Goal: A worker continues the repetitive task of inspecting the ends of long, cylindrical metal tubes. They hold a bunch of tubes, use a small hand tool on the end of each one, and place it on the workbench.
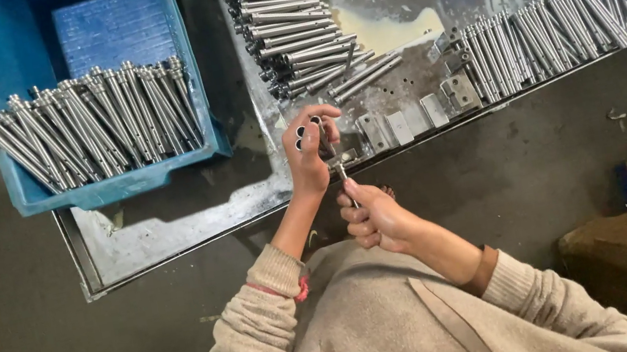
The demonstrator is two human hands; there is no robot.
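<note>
At the metal table's [169, 236] edge, left hand [307, 151] fingers gripping metal tubes [309, 129], right hand [375, 221] fingers pinching a thin rod [343, 175].

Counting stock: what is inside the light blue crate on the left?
A row of metal rods lies across the light blue crate, with a blue block behind them. The crate floor under the rods is hidden.

We see a few short grey metal tubes [307, 131] bunched upright in the left hand [306, 156], their dark open ends facing up, just in front of the near edge of the metal worktop [169, 231]. A thin metal rod [342, 175] stands below them, gripped by the right hand [377, 220], its upper end touching the bunch of tubes.
</note>
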